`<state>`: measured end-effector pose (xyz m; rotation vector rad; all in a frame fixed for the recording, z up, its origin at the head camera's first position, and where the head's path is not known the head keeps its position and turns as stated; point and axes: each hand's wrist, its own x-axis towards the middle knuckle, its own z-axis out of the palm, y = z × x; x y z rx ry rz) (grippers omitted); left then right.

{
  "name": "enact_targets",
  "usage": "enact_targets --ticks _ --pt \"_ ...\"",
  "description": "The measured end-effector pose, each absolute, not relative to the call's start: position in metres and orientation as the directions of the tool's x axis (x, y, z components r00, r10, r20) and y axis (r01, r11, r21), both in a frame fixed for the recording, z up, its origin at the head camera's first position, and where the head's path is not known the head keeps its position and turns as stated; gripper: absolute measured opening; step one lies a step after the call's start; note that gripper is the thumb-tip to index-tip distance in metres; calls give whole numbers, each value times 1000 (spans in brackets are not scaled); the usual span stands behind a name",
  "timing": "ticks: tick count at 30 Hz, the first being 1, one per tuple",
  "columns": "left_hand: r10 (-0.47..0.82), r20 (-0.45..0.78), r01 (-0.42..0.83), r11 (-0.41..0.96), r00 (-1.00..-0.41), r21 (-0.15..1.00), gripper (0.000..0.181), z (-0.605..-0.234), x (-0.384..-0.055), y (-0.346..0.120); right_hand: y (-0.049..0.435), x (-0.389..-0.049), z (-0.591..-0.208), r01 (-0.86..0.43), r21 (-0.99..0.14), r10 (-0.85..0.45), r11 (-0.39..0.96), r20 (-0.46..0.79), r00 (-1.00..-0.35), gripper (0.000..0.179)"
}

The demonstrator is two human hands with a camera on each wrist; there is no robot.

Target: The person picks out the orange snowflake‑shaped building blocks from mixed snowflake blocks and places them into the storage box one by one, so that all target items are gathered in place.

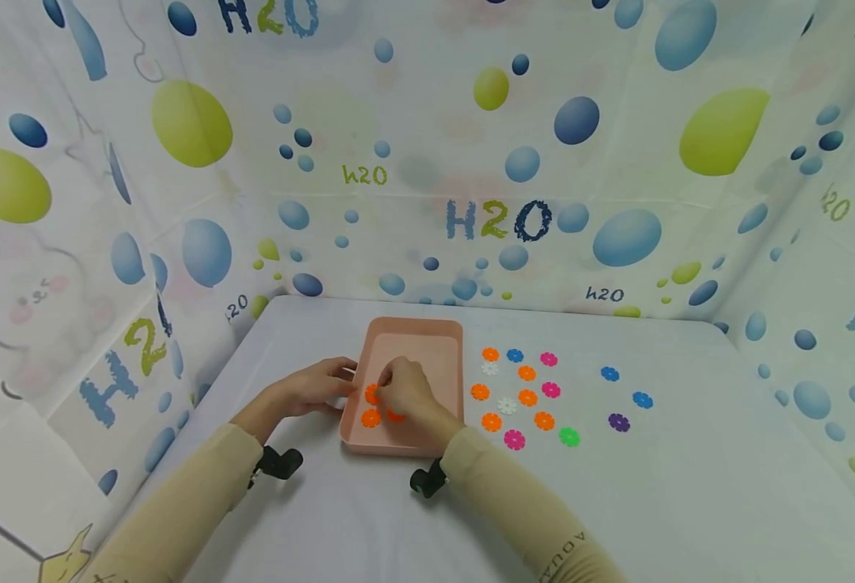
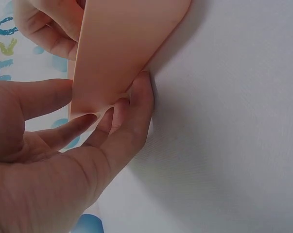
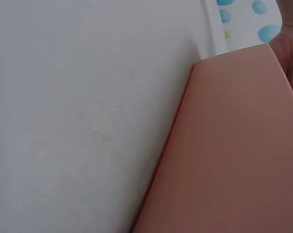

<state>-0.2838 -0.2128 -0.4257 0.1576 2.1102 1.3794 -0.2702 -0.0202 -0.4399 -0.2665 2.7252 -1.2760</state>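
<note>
My left hand (image 1: 320, 384) holds the pink tray (image 1: 414, 325) by its left side. In the left wrist view, the fingers (image 2: 144, 94) of that hand are bent around the tray's wall, some at the rim and others low near the cloth. Over the inside of the tray is my right hand (image 1: 407, 390), its thumb and index finger pinching at the edge of an orange flower-shaped disc (image 1: 372, 395). Another orange disc (image 1: 371, 419) lies in the tray below it, and a third (image 1: 396, 418) is partly hidden by the right hand.
Right of the tray several flower-shaped discs lie scattered, among them a white disc (image 1: 506, 406), a pink disc (image 1: 514, 440) and a green disc (image 1: 569, 437). Farther right are two blue discs and a purple disc (image 1: 619, 423). A patterned curtain (image 1: 427, 162) hangs behind the white-covered table (image 1: 690, 486).
</note>
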Motion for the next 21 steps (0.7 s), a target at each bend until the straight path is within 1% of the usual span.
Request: enact_targets --ticks 4,11,16,21 --pt "405 -424 -225 454 -810 862 53 -425 -284 -212 -20 -271 -441 -94 -748 -200 657 -52 -979 8" --pt "393 -431 -230 464 -812 856 53 -426 -286 -211 -19 -274 -444 -83 -716 -190 693 -70 -979 3" --pt "378 -441 -241 471 -814 848 54 -425 -286 -211 -17 -275 -445 -81 -702 -183 708 -71 -980 8" --pt "375 -446 -246 474 -813 846 55 -426 -286 -212 -10 -271 -438 -104 -707 -210 699 -64 -976 12"
